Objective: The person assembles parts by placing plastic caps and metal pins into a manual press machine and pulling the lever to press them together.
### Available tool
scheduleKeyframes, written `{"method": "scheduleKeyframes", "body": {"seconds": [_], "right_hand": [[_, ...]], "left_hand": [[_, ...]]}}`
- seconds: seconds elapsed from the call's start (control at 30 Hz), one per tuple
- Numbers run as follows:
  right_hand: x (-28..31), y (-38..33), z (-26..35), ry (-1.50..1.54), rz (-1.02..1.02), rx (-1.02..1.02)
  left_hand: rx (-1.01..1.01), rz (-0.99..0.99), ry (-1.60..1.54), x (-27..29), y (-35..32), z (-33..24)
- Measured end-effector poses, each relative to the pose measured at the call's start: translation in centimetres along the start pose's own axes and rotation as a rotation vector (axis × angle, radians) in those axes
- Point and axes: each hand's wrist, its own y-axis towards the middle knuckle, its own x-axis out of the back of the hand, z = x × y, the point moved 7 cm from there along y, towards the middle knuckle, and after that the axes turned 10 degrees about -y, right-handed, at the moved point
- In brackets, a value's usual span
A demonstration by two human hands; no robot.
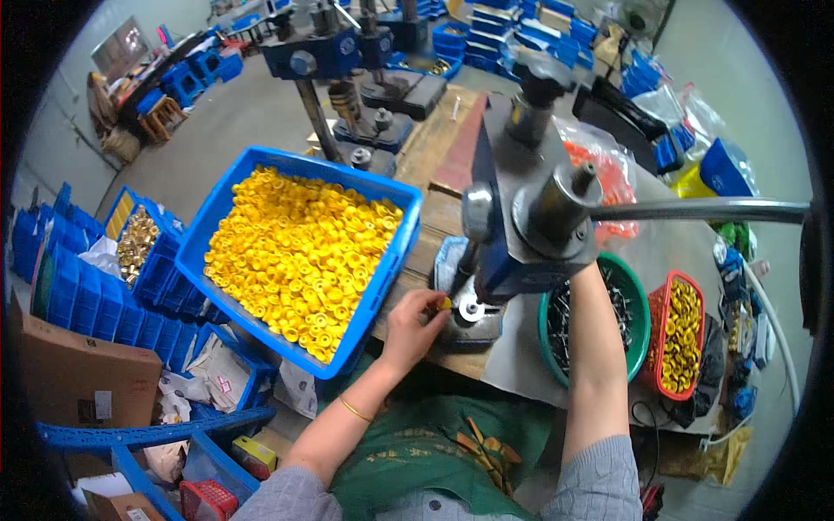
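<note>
Peeking from left fingers point(432, 297), small yellow cap point(446, 304), rounded, partly hidden

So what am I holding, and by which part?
Left hand: a small yellow piece, seemingly by its edge. Right hand: hidden behind the press, can't tell.

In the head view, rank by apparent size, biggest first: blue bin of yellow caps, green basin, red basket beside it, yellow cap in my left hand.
1. Blue bin
2. Green basin, partly behind your right forearm
3. Red basket
4. Yellow cap in your left hand
</note>
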Motion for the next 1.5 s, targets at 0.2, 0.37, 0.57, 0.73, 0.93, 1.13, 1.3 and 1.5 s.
{"method": "scheduleKeyframes", "body": {"seconds": [0.2, 0.37, 0.57, 0.73, 0.93, 1.13, 1.3, 1.5], "right_hand": [[-0.2, 1.2, -1.1, -0.071, -0.057, -0.009], [0.2, 1.3, 1.3, -0.168, 0.14, 0.001], [8.5, -0.5, -2.7, 0.645, -0.247, 0.075], [16.6, -10.4, -3.9, 0.83, -0.13, -0.128], [12.9, -20.8, -6.5, 0.139, 0.055, 0.032], [11.3, -23.0, -3.6, -0.097, -0.058, 0.079], [11.4, -24.0, -4.1, -0.222, -0.08, 0.024], [12.5, -25.6, -5.7, 0.325, -0.334, -0.193]], "left_hand": [[-0.182, 0.078, 0.145, -2.5, 0.0, -1.3], [-0.311, 0.171, 0.273, -3.6, -1.0, -0.9], [-0.404, 0.227, 0.497, -4.6, -1.9, -1.5], [-0.328, 0.211, 0.452, -3.3, -1.9, -2.2], [-0.252, 0.113, 0.279, -0.4, -2.4, -4.4], [-0.216, 0.002, 0.241, 6.1, -2.9, -6.5], [-0.201, -0.196, 0.334, 13.5, -2.3, -7.1], [-0.187, -0.34, 0.562, 22.2, 0.3, -4.1]]}}
